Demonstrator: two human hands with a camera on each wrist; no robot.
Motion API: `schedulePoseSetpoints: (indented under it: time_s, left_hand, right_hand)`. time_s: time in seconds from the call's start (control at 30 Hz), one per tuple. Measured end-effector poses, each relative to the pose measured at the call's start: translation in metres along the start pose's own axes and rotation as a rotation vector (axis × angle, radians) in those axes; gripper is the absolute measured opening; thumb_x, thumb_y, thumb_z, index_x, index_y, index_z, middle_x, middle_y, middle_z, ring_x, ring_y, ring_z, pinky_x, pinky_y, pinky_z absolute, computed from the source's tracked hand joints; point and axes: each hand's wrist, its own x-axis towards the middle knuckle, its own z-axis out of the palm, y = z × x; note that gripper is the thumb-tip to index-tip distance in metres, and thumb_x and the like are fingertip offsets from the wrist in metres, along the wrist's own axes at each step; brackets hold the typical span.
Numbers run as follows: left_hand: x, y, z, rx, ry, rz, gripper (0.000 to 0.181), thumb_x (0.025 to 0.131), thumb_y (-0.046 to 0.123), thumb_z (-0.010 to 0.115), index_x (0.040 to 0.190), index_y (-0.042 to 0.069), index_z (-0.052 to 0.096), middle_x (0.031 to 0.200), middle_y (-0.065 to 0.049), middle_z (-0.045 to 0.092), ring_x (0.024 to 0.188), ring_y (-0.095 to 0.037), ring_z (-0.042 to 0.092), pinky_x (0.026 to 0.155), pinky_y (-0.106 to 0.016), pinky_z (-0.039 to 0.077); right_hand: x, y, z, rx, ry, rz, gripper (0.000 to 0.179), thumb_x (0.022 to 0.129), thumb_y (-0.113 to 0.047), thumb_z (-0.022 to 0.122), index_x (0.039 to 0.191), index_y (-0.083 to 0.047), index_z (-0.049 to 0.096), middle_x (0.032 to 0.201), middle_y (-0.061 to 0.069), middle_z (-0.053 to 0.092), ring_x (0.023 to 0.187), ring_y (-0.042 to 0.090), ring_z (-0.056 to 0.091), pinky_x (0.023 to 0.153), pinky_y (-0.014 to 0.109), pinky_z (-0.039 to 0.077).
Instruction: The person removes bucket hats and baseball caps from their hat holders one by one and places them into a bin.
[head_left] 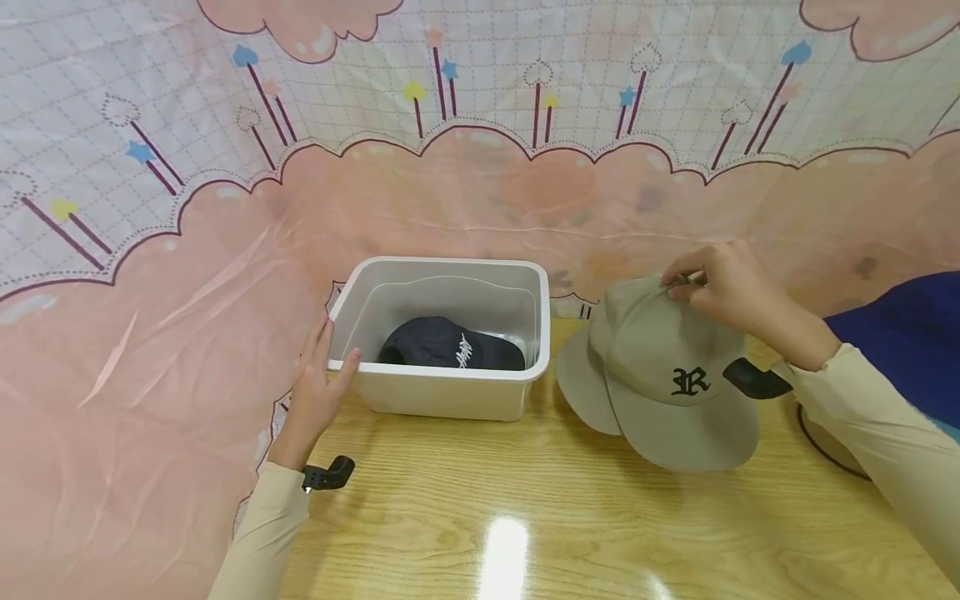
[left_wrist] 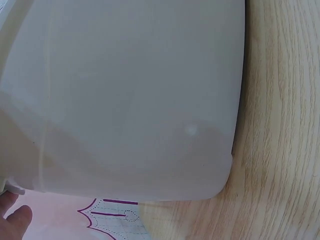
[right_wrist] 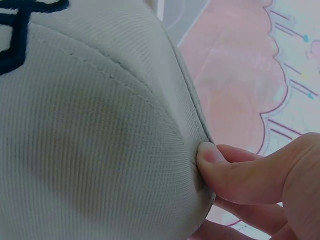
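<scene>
My right hand (head_left: 738, 287) pinches the top of a beige baseball cap (head_left: 652, 350) with a dark gothic letter on its front. In the right wrist view, thumb and fingers squeeze the cloth of the crown (right_wrist: 100, 135). A second beige brim (head_left: 585, 383) shows behind it on the left, its crown mostly hidden. At the front left corner of a light grey plastic bin (head_left: 442, 396), my left hand (head_left: 318, 392) rests with fingers extended along the side and thumb at the front rim. Inside the bin lies a black cap (head_left: 427, 340) with white lettering.
A dark blue cloth item (head_left: 915, 333) sits at the right, partly behind my right sleeve. Below it shows a beige item with a dark edge (head_left: 832, 442). A pink and white patterned cloth (head_left: 450, 200) hangs behind and left of the wooden table (head_left: 420, 508).
</scene>
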Motion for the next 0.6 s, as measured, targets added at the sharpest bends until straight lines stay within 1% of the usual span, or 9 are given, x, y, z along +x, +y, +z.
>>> schedulePoseSetpoints:
  time_s: [0.17,0.23,0.3,0.37,0.43,0.6]
  left_hand:
    - [0.0,0.0,-0.001,0.011,-0.003,-0.006,0.07,0.094,0.034,0.056,0.146,-0.004,0.028,0.154,-0.013,0.021,0.138,-0.04,0.02,0.101,-0.068,0.022]
    - [0.0,0.0,-0.001,0.014,-0.007,-0.006,0.07,0.094,0.034,0.056,0.146,-0.003,0.028,0.154,-0.013,0.021,0.138,-0.041,0.02,0.101,-0.069,0.021]
    - [0.0,0.0,-0.001,0.012,-0.011,-0.007,0.07,0.094,0.034,0.056,0.147,-0.003,0.027,0.155,-0.013,0.021,0.138,-0.04,0.02,0.101,-0.068,0.022]
    - [0.0,0.0,-0.001,0.009,-0.015,-0.009,0.07,0.094,0.034,0.056,0.147,-0.002,0.027,0.155,-0.012,0.02,0.138,-0.04,0.02,0.101,-0.067,0.023]
    - [0.0,-0.001,-0.001,0.006,-0.014,-0.012,0.07,0.094,0.034,0.056,0.147,-0.002,0.027,0.155,-0.012,0.02,0.138,-0.039,0.02,0.102,-0.066,0.024]
    - [0.0,-0.002,-0.001,-0.001,-0.014,-0.012,0.07,0.094,0.034,0.056,0.147,-0.002,0.027,0.155,-0.011,0.02,0.138,-0.038,0.021,0.102,-0.064,0.025]
  right_hand:
    - [0.001,0.001,-0.002,0.025,-0.018,0.02,0.011,0.079,0.003,0.071,0.082,-0.006,0.075,0.085,0.013,0.071,0.077,0.032,0.067,0.062,0.042,0.052]
    - [0.001,0.002,-0.003,0.046,-0.023,0.033,0.012,0.079,0.004,0.07,0.082,-0.006,0.075,0.085,0.013,0.071,0.077,0.032,0.068,0.06,0.037,0.052]
    - [0.001,0.003,-0.006,0.074,-0.026,0.047,0.012,0.078,0.005,0.07,0.082,-0.006,0.075,0.085,0.013,0.071,0.077,0.031,0.068,0.058,0.029,0.05]
    - [0.0,0.005,-0.008,0.093,-0.023,0.056,0.012,0.078,0.005,0.07,0.083,-0.005,0.075,0.085,0.014,0.071,0.078,0.032,0.068,0.055,0.022,0.047]
    - [0.0,0.007,-0.011,0.099,-0.013,0.061,0.011,0.078,0.004,0.071,0.084,-0.004,0.075,0.085,0.015,0.071,0.078,0.032,0.068,0.052,0.019,0.045]
    - [0.0,0.009,-0.019,0.098,-0.005,0.105,0.011,0.078,0.0,0.073,0.088,-0.004,0.076,0.087,0.016,0.071,0.077,0.032,0.068,0.05,0.02,0.045]
